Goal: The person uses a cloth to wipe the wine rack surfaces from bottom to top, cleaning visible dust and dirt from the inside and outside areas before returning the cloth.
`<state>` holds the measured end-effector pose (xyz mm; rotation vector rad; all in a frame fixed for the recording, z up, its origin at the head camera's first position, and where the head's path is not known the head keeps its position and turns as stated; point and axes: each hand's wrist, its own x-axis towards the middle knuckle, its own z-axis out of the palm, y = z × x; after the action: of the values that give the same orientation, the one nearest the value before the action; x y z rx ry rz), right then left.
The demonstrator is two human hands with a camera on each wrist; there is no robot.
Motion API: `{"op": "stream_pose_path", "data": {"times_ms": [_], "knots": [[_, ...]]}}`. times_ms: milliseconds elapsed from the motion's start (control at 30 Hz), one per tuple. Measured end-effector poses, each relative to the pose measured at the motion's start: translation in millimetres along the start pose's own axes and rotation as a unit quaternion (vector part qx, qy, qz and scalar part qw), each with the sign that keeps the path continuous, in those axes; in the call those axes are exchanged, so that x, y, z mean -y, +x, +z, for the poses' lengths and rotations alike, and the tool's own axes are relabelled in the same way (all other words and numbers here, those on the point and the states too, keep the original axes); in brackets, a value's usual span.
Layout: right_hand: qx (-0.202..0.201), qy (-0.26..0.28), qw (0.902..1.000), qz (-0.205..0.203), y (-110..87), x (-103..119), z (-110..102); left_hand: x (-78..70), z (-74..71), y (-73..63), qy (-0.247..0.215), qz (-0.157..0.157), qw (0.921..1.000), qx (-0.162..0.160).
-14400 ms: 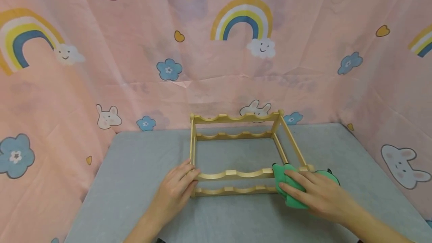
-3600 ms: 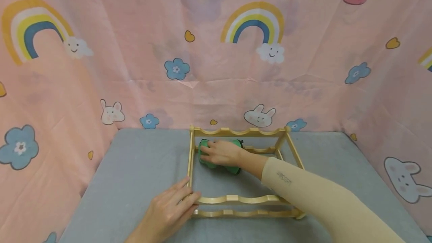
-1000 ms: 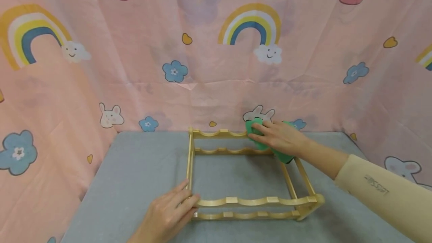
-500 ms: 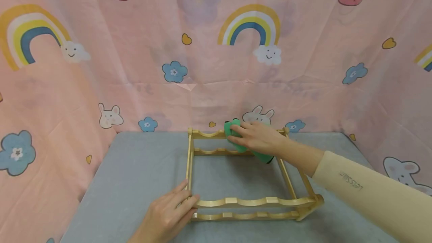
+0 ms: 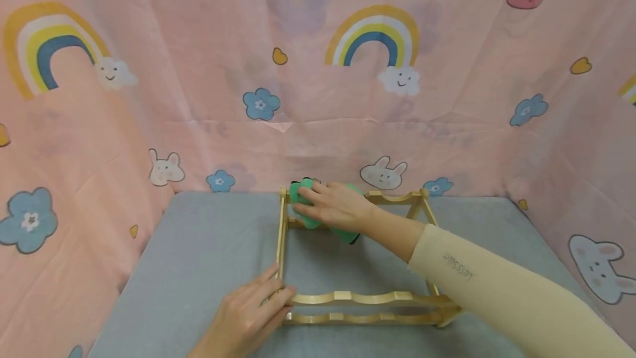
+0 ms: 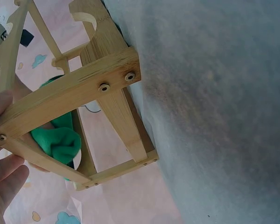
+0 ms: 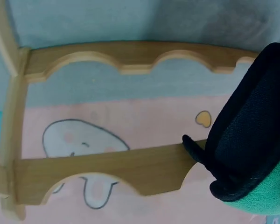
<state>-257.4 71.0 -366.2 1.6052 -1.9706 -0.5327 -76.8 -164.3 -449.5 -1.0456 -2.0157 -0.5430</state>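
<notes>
A light wooden rack (image 5: 343, 296) with scalloped rails stands on the table. My left hand (image 5: 245, 305) grips its near left corner, thumb on one side and fingers on the other in the left wrist view. At the far upper rail, my right hand (image 5: 338, 206) holds a folded green cloth (image 5: 311, 220) with black edging, wrapped over the rail near the rack's far left corner. In the left wrist view the bunched cloth (image 6: 63, 144) shows behind the end frame. The right wrist view shows the cloth's black edge (image 7: 247, 126) over the rail (image 7: 130, 170).
The rack stands on a grey cloth-covered table (image 5: 208, 236). Behind it hangs a pink curtain (image 5: 308, 142) printed with rainbows, rabbits and flowers. The right forearm, in a beige sleeve (image 5: 497, 286), passes over the rack's right side.
The right hand has slid the green cloth leftward along the far upper rail, from its right end to near the left end. The left hand keeps its grip on the near left corner.
</notes>
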Motion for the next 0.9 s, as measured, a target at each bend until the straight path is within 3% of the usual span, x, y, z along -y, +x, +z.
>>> {"op": "stream_pose_path", "data": {"times_ms": [233,400,567,900], "knots": [[-0.004,-0.007,1.0,0.0,8.3,5.3,6.3,0.4,0.5,0.9,0.001,0.005,1.0,0.001],[0.029,0.012,0.9995,0.003,2.0,2.1,1.5,0.2,0.2,0.6,-0.002,0.002,1.0,0.002],[0.084,0.004,0.9964,0.011,-17.4,-5.3,-8.0,-0.8,1.2,1.2,-0.002,0.001,1.0,0.0],[0.105,0.015,0.9939,0.028,-71.6,-17.0,-7.1,-2.9,3.5,0.4,0.0,0.007,0.9999,-0.009]]}}
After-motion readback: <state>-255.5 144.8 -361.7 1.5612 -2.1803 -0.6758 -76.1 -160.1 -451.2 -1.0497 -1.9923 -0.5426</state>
